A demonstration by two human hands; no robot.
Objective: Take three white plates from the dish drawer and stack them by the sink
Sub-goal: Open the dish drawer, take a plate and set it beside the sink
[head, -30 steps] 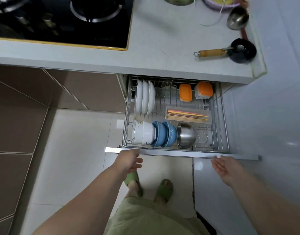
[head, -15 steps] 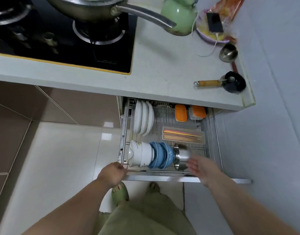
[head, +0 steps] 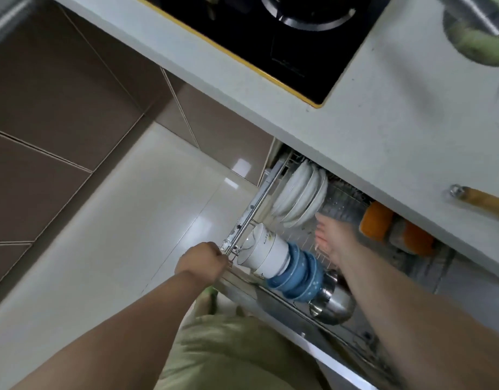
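Note:
The wire dish drawer [head: 249,211] is pulled out under the counter. Three white plates [head: 300,197] stand on edge at its back left corner. My left hand [head: 204,260] is closed on the drawer's front left corner rail. Over the rack, my right hand [head: 328,235] reaches in with fingers spread, its fingertips just right of the plates and holding nothing. The picture is tilted and blurred.
White bowls [head: 263,251], blue bowls [head: 299,277] and a steel bowl [head: 334,304] lie in a row along the drawer front. Orange-lidded boxes [head: 376,223] sit at the back. Above are the counter [head: 397,130], a black gas hob [head: 270,32] and a wooden-handled utensil [head: 479,199].
My right hand has moved from the drawer front up into the rack beside the plates. My left hand has closed on the drawer's corner. The view has swung and tilted.

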